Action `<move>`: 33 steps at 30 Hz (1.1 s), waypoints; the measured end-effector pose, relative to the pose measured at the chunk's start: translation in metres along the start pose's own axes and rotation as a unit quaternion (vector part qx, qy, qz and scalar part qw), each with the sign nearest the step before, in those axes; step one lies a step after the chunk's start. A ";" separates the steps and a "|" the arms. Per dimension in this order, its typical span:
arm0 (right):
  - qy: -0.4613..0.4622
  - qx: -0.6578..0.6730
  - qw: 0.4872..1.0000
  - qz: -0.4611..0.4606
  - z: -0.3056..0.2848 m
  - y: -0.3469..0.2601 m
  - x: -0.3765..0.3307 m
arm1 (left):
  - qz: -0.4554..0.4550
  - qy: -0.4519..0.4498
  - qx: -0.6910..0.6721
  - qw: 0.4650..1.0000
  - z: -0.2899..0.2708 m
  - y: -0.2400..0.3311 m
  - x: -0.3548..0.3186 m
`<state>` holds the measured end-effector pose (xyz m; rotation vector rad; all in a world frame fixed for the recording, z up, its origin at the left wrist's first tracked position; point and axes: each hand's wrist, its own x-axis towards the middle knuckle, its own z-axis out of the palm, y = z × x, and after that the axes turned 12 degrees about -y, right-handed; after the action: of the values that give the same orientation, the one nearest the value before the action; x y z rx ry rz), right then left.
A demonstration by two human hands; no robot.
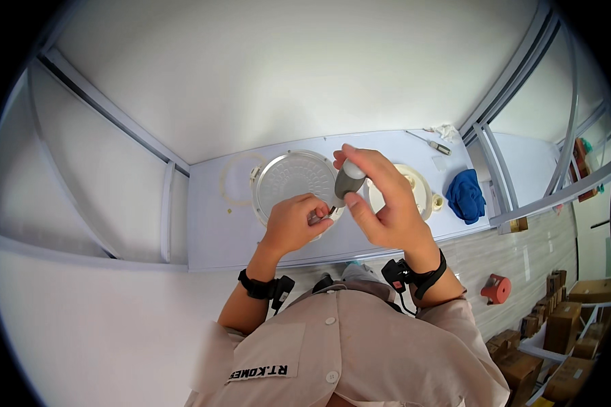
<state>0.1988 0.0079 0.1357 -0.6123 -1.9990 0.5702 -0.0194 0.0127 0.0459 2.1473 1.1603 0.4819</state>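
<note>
My right hand [380, 197] grips a screwdriver with a grey handle [349, 179], its tip pointing down at the lower right edge of a round metal disc [288, 178]. My left hand [293, 220] rests on that edge of the disc, fingers curled and pinching something small next to the screwdriver tip. A round cream-coloured part [421, 188] lies just right of the disc, partly hidden behind my right hand. Both lie on a light blue-grey table [217, 230].
A thin ring [236, 178] lies left of the disc. A blue cloth [466, 195] sits at the table's right end, a second screwdriver [433, 143] and a crumpled white scrap [445, 130] at the back right. A red object [497, 288] and cardboard boxes [563, 325] stand on the floor at right.
</note>
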 end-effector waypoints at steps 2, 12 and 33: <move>-0.015 -0.027 0.999 -0.015 -0.001 -0.006 0.002 | 0.015 0.007 0.027 0.999 0.001 0.000 0.000; 0.002 -0.017 1.000 -0.017 0.013 -0.001 -0.009 | 0.042 0.039 0.050 0.997 0.005 -0.003 0.000; 0.088 0.027 0.996 -0.005 0.008 0.004 -0.011 | 0.037 0.071 -0.010 0.997 0.008 -0.004 -0.003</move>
<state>0.1977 0.0032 0.1223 -0.5976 -1.8146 0.5428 -0.0187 0.0089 0.0378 2.1731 1.1512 0.6868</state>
